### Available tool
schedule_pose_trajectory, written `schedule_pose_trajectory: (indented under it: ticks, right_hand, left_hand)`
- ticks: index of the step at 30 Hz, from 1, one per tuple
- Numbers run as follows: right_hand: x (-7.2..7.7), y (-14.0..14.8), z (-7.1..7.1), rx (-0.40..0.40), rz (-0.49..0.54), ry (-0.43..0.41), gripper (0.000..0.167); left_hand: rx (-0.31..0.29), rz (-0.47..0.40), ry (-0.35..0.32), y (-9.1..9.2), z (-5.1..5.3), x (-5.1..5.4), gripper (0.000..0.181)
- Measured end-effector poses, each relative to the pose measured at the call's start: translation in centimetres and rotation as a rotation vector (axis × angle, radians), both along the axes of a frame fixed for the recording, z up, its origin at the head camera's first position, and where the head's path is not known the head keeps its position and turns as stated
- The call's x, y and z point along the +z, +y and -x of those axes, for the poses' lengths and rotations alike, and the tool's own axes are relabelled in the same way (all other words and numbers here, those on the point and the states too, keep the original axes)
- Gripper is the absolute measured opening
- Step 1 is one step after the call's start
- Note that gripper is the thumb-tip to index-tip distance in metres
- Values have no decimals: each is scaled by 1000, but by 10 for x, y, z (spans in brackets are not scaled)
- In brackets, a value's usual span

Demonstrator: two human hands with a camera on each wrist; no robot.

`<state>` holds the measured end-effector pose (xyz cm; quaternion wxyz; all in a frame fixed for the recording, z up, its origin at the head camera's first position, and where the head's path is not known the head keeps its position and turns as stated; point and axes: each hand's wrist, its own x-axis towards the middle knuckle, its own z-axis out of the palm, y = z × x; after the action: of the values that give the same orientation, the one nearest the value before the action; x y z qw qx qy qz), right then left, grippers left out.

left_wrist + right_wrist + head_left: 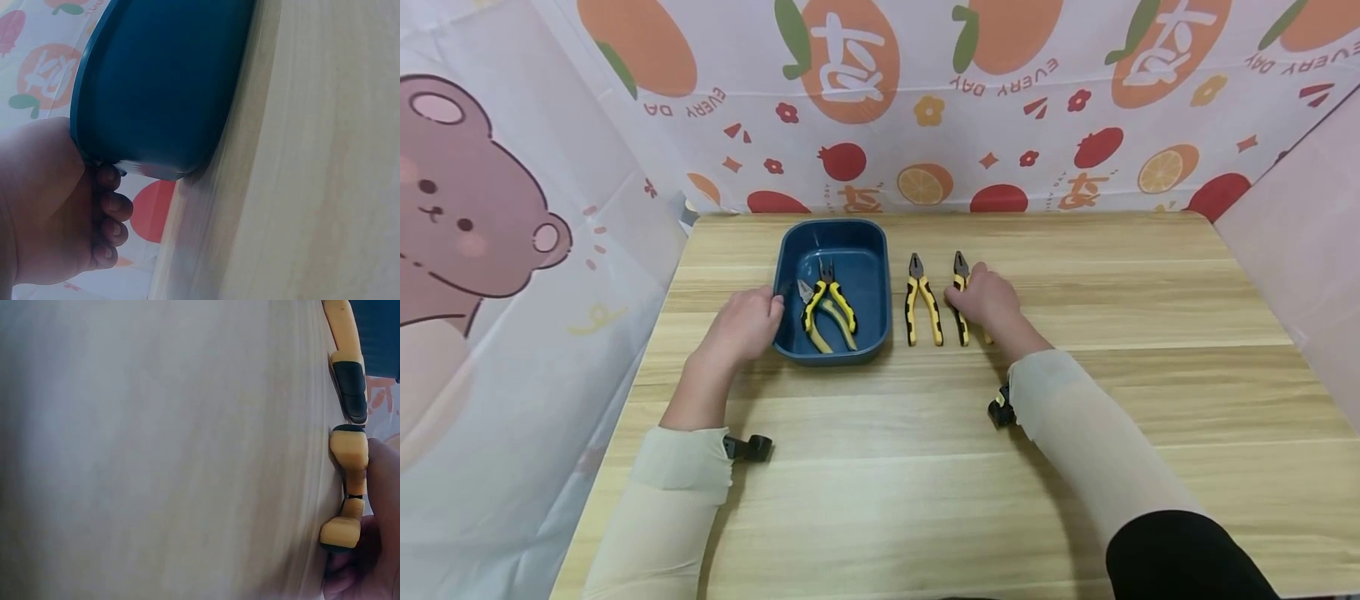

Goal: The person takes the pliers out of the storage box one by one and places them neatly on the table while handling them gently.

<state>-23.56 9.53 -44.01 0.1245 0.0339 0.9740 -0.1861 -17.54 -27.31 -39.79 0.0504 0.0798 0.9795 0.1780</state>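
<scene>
In the head view my left hand (743,327) grips the left rim of a blue plastic bin (871,292), thumb over the edge. The left wrist view shows its fingers curled by the bin's outer wall (162,81). Two yellow-and-black pliers lie crossed inside the bin: one pair (852,320) on top, the other (806,291) partly covered. To the right, my right hand (990,298) pinches the handles of combination pliers (961,267), which lie jaws away from me. In the right wrist view the handle ends (350,450) rest at the tabletop.
Another pair of combination pliers (912,296) lies between the bin and my right hand, handles spread slightly. The wood-grain table (865,483) ends at a fruit-printed cloth (970,133) behind. A bear-printed cloth (482,200) hangs on the left.
</scene>
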Motion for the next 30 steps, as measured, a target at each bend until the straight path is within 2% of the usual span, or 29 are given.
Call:
schedule_pose_trajectory:
  ticks: [15,30]
  right_hand:
    - [-5,-1,2,-23,17,2,72]
    - [-4,0,1,-20,20,19,71]
  left_hand:
    - [7,-12,-16,0,-2,0,39]
    - [11,-15,-36,0,-1,2,40]
